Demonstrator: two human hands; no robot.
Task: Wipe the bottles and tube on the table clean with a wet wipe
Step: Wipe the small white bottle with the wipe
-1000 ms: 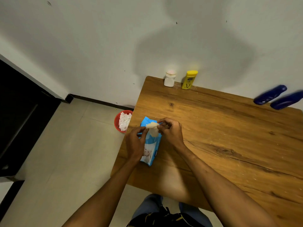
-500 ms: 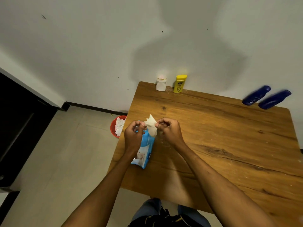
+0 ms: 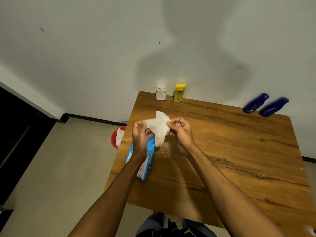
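Stretching a crumpled white wet wipe [image 3: 159, 129] between both hands over the wooden bench [image 3: 230, 151]: I see left hand [image 3: 139, 135] pinching its left edge, right hand [image 3: 181, 132] pinching the right. Blue wipe pack [image 3: 147, 159] lies under my left wrist. White jar [image 3: 160, 93] and yellow bottle [image 3: 179, 92] stand at the far edge; two dark blue bottles [image 3: 265, 105] lean far right, possibly against the wall.

A plain home room: wooden table [image 3: 239, 151] against white wall [image 3: 85, 57], tiled floor [image 3: 59, 168].
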